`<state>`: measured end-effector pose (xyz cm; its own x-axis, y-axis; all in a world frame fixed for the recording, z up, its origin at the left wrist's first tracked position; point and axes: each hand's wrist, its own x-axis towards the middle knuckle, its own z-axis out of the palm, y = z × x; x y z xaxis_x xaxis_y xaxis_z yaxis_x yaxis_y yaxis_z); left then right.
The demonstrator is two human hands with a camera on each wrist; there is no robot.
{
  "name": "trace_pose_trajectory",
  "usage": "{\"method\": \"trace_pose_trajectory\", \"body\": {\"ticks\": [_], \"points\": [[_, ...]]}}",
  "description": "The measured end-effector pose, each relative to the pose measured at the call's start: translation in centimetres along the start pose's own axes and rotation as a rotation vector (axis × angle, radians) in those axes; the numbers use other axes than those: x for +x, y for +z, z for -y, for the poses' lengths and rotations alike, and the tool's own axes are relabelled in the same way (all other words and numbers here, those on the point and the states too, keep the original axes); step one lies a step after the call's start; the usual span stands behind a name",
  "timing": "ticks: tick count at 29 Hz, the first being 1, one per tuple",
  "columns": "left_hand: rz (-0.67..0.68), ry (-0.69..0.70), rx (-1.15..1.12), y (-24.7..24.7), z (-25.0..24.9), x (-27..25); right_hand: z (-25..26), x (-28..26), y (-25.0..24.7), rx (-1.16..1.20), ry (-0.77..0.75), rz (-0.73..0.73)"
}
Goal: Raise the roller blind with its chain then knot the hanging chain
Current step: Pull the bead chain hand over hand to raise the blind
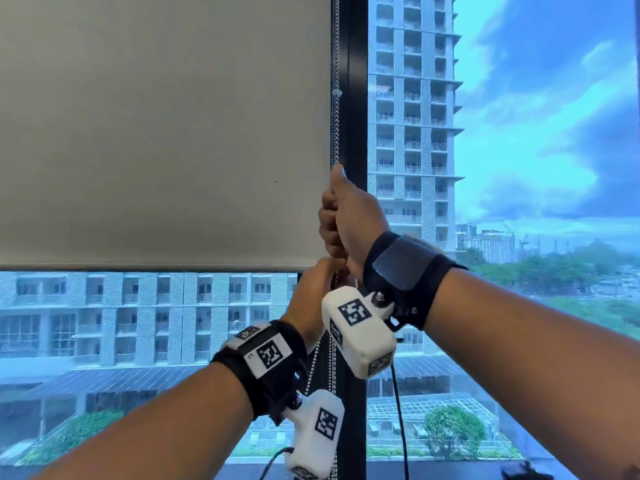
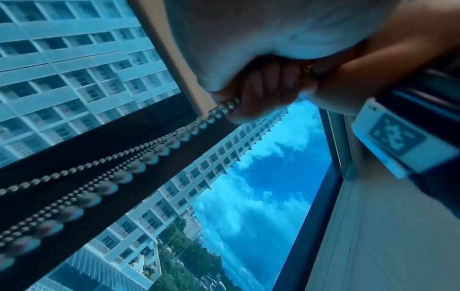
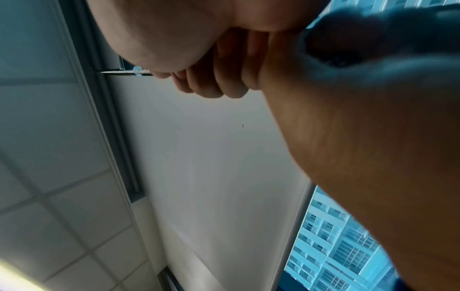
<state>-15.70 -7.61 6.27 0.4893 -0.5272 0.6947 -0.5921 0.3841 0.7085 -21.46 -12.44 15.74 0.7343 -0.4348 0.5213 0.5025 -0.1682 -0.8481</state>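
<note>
The grey roller blind covers the upper left of the window, its bottom bar at about mid height. A metal bead chain runs down its right edge. My right hand grips the chain in a fist beside the blind's lower corner. Directly beneath it, my left hand holds the same chain, touching the right hand. In the left wrist view curled fingers close on the chain, whose strands trail away below. The right wrist view shows curled fingers against the blind. The chain's loose end hangs below.
A black window mullion stands just right of the chain. Glass on both sides looks out on apartment towers and trees. A dark object lies on the sill at the lower right. Ceiling tiles show above the blind.
</note>
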Motion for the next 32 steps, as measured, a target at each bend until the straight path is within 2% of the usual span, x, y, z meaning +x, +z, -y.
{"method": "trace_pose_trajectory", "body": {"ticks": [2, 4, 8, 14, 20, 23, 25, 27, 30, 32], "points": [[0.016, -0.106, -0.248, -1.5, -0.2, 0.4, 0.0, -0.3, 0.2, 0.022, -0.056, 0.013], [-0.001, -0.084, -0.319, -3.0, -1.1, 1.7, 0.1, -0.6, -0.2, 0.041, -0.097, 0.021], [0.024, -0.049, -0.243, -4.8, -3.8, 3.7, 0.1, -1.2, -0.9, 0.057, -0.113, 0.022], [0.080, 0.012, -0.254, -4.4, -7.6, 5.3, -0.5, -2.5, -1.0, 0.086, -0.111, 0.066], [0.144, -0.013, -0.350, -3.0, -9.9, 6.0, -2.0, -3.6, -1.1, 0.131, -0.027, 0.073], [0.159, -0.047, -0.465, -1.6, -9.6, 5.5, -3.2, -3.9, -1.1, 0.127, -0.060, 0.082], [0.183, -0.047, -0.456, -1.2, -9.0, 5.4, -4.2, -3.9, -1.2, 0.059, -0.092, 0.130], [0.201, -0.040, -0.413, -1.4, -8.3, 5.2, -4.7, -3.7, -2.3, -0.063, -0.063, 0.235], [0.163, -0.080, -0.414, -2.0, -7.0, 4.8, -4.1, -3.0, -4.6, -0.410, 0.092, 0.431], [0.121, -0.108, -0.431, -2.1, -6.2, 4.5, -3.1, -1.9, -5.9, -0.617, 0.201, 0.485]]}}
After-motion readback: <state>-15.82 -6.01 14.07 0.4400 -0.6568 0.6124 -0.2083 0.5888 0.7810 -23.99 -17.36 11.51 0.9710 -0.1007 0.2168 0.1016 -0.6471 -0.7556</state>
